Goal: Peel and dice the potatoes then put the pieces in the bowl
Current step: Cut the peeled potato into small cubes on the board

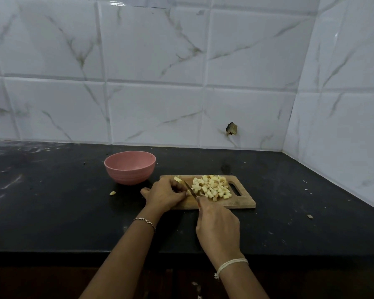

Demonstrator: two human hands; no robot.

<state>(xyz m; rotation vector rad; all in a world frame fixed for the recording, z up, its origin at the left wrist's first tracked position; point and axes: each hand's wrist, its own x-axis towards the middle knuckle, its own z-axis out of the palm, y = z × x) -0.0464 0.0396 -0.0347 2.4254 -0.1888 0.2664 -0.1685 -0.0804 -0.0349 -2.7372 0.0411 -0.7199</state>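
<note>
On cutting board (235, 202), diced potato heap (212, 186) lies at 3 o'clock of knife (190, 189). Left hand (164, 196) pinches remaining piece (178, 179); right hand (217, 227) grips knife. Bowl (130, 169) at 10 o'clock shows no pieces; transfer pending.

No legible text anywhere.

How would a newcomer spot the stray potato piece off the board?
Start at the black counter and find the pink bowl left of the wooden cutting board. Just in front of the bowl lies one pale potato piece, alone on the counter, unlike the diced heap on the board.
</note>
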